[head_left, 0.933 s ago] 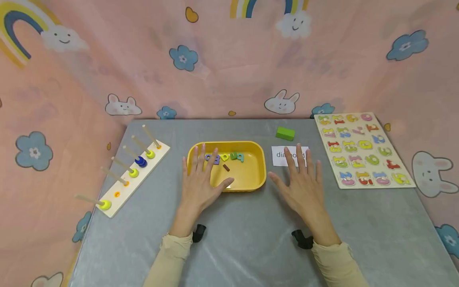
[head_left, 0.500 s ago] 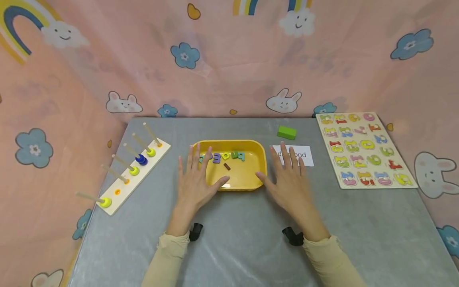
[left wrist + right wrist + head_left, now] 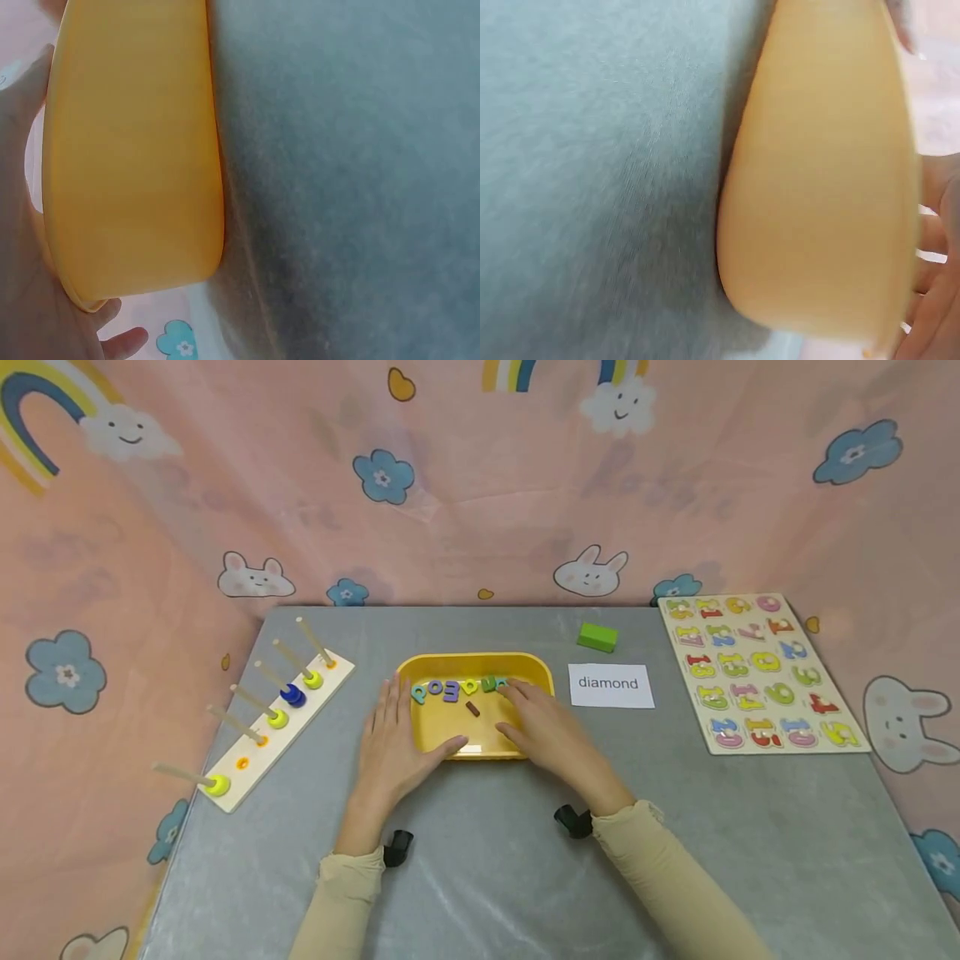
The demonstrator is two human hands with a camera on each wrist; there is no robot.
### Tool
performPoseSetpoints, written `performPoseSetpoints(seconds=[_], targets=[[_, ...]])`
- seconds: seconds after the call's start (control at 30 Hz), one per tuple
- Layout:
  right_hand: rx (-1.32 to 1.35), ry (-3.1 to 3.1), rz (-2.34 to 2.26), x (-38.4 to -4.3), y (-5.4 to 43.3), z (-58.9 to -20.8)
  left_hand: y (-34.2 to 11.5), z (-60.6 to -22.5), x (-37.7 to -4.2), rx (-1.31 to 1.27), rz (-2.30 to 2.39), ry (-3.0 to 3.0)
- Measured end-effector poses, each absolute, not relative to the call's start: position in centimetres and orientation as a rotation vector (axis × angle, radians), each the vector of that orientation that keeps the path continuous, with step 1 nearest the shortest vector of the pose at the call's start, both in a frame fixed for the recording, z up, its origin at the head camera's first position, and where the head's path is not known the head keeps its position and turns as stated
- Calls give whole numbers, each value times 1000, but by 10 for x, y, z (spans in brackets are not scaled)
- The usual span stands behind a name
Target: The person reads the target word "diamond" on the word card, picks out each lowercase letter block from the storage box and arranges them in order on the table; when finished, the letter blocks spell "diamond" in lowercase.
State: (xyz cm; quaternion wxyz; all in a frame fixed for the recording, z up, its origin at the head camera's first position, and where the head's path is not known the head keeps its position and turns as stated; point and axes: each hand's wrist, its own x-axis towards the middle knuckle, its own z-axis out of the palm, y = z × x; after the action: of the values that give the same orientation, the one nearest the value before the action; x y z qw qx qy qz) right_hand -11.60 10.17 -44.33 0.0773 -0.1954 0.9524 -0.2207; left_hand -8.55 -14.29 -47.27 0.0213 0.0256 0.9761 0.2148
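A yellow plastic tray (image 3: 480,750) sits on the grey table, holding a row of coloured toy letters: a teal one (image 3: 418,694), a purple m (image 3: 451,692), a yellow one (image 3: 469,686), a green one (image 3: 489,684) and others. A small brown stick (image 3: 472,709) lies below the row. My left hand (image 3: 392,752) is spread along the tray's left end, fingers straight, thumb over the front rim. My right hand (image 3: 551,739) reaches over the right side of the tray, fingertips right at the row's rightmost teal letter, which they partly hide. Both wrist views show the tray's outer wall (image 3: 135,150).
Right of the tray lies a white card (image 3: 611,685) printed "diamond", with a green block (image 3: 597,637) behind it. A wooden number puzzle board (image 3: 765,677) lies far right. At left stands a wooden peg board (image 3: 277,735) with upright pegs and coloured rings.
My right hand has moved left from over the card to inside the tray, uncovering the card. The left hand has shifted left, off the letters, to the tray's left end.
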Motion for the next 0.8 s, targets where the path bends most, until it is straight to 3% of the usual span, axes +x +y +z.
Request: performPoseSetpoints(seconds=[0.4,0.8], targets=[[-476,2864,-331,-141,77,-459,-143,-475,-86,55,746,2997],[-525,3073,-392,-158,72,-474,-143,-476,-86,45,788,2967]])
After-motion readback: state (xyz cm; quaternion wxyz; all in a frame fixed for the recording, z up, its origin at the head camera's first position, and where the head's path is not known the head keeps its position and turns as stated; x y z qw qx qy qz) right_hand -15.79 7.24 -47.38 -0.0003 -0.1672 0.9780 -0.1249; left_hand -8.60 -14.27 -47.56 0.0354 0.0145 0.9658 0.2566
